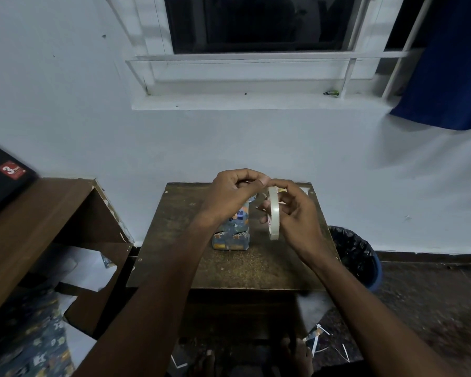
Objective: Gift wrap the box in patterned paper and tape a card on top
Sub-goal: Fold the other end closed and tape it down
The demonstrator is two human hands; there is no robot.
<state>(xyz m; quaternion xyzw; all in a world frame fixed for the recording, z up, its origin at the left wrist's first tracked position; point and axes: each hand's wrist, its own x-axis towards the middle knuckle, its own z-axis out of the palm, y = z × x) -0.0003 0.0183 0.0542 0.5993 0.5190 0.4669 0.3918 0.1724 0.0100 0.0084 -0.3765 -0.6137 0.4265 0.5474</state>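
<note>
A box wrapped in blue patterned paper (233, 235) stands on the small brown table (245, 268), partly hidden behind my left wrist. My right hand (294, 213) holds a roll of clear tape (273, 213) upright above the table, just right of the box. My left hand (235, 194) is raised over the box with thumb and fingers pinched together at the top of the roll, where the tape's free end seems to be; the strip itself is too thin to see. No card is visible.
A brown desk (38, 213) with a black device (3, 178) stands at the left. Patterned paper (25, 336) and white sheets lie on the floor below it. A bin with a black liner (356, 254) sits right of the table. Paper scraps lie near my feet.
</note>
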